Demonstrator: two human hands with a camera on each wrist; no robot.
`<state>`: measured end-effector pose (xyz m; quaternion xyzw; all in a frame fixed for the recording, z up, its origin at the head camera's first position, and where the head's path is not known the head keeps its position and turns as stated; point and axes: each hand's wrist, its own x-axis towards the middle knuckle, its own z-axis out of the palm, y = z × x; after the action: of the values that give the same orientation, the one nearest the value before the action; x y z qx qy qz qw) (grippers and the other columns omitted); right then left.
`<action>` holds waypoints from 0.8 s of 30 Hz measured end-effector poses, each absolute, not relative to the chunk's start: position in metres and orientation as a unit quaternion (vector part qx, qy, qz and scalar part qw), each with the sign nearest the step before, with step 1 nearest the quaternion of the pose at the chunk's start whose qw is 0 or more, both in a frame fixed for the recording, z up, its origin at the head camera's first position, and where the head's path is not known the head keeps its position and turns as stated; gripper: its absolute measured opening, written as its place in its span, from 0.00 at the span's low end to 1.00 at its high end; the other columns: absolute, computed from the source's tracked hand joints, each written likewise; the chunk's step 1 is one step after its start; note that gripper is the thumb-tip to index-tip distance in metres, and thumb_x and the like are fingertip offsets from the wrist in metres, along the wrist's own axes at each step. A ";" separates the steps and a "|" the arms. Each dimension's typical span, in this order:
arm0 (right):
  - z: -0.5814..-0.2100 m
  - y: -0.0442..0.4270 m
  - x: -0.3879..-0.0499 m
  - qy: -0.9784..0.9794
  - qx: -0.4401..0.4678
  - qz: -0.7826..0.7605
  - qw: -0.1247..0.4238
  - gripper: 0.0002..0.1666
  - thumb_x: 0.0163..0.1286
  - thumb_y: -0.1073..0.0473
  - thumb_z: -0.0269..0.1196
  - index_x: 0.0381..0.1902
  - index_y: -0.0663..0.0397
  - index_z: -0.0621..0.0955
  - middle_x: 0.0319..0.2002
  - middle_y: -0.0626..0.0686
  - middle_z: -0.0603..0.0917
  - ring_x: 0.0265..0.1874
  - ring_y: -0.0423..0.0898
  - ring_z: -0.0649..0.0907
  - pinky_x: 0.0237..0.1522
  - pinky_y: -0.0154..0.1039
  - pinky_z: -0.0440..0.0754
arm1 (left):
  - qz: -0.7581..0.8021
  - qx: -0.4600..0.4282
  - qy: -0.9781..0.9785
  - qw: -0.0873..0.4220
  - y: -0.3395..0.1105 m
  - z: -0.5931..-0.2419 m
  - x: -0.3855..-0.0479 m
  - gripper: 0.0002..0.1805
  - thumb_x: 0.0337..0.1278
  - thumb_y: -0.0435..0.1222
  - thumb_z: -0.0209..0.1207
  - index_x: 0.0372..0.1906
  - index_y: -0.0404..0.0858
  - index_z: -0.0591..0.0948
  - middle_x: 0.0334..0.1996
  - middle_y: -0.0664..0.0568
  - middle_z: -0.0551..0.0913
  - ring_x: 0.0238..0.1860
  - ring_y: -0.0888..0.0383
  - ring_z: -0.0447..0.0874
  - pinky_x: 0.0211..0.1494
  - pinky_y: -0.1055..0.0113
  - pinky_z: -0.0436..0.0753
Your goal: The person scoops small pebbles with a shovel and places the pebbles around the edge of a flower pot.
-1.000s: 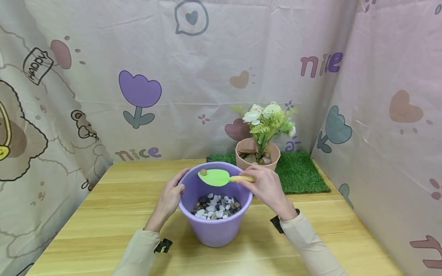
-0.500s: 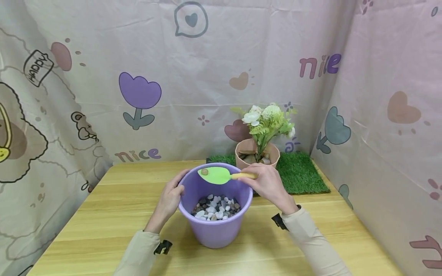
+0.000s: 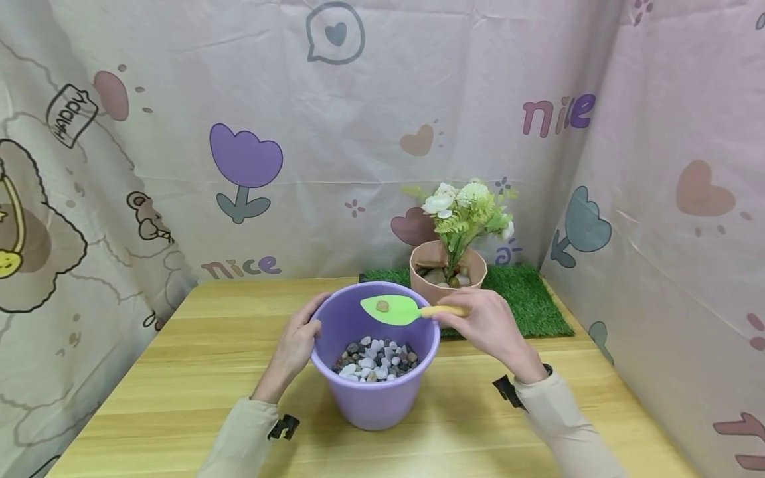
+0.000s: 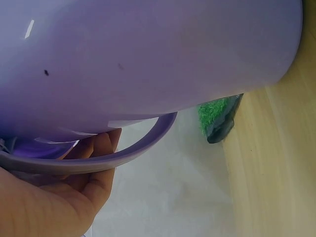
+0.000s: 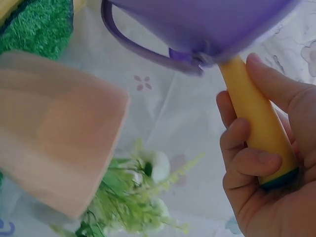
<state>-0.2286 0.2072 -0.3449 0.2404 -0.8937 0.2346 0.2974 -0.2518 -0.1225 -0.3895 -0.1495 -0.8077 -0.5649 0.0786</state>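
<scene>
A purple bucket (image 3: 376, 401) stands on the table with a layer of white, grey and brown pebbles (image 3: 376, 360) in its bottom. My left hand (image 3: 297, 342) grips its rim on the left side; in the left wrist view the fingers curl round the bucket's purple handle (image 4: 143, 150). My right hand (image 3: 487, 325) holds a small trowel by its yellow grip (image 5: 256, 118). The trowel's green blade (image 3: 403, 312) hovers over the bucket opening, roughly level, carrying one brown pebble (image 3: 382, 306).
Behind the bucket to the right, a pink flowerpot (image 3: 427, 282) holds white flowers (image 3: 472, 194), greenery and stones. It stands on a green turf mat (image 3: 532, 312). A printed cloth (image 3: 335, 133) hangs round the wooden table (image 3: 197, 372).
My right hand has drawn the trowel to the right across the bucket opening. The brown pebble has shifted from near the blade's tip further onto it. My left hand keeps its place.
</scene>
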 end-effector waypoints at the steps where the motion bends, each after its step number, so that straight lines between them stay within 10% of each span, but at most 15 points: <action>1: -0.343 0.210 -0.226 -0.897 0.239 0.233 0.291 0.13 0.54 0.42 0.72 0.36 0.37 0.90 0.37 0.40 0.90 0.32 0.37 0.86 0.33 0.36 0.82 | -0.563 -0.150 -0.809 0.080 -0.122 -0.390 -0.252 0.37 0.48 0.24 0.45 0.70 0.40 0.69 0.68 0.43 0.71 0.67 0.43 0.70 0.69 0.47 0.69; 24: -0.313 0.280 -0.222 -0.926 0.137 0.185 0.299 0.15 0.57 0.49 0.72 0.37 0.52 0.90 0.30 0.51 0.89 0.22 0.42 0.79 0.23 0.36 0.72 | -0.566 -0.145 -0.808 0.075 -0.122 -0.389 -0.250 0.37 0.50 0.24 0.45 0.70 0.40 0.69 0.69 0.42 0.71 0.68 0.42 0.69 0.70 0.46 0.68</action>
<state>-0.2219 0.2797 -0.3131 0.1367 -0.9261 0.1852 0.2988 -0.2504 -0.1217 -0.3889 -0.1453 -0.8081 -0.5658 0.0751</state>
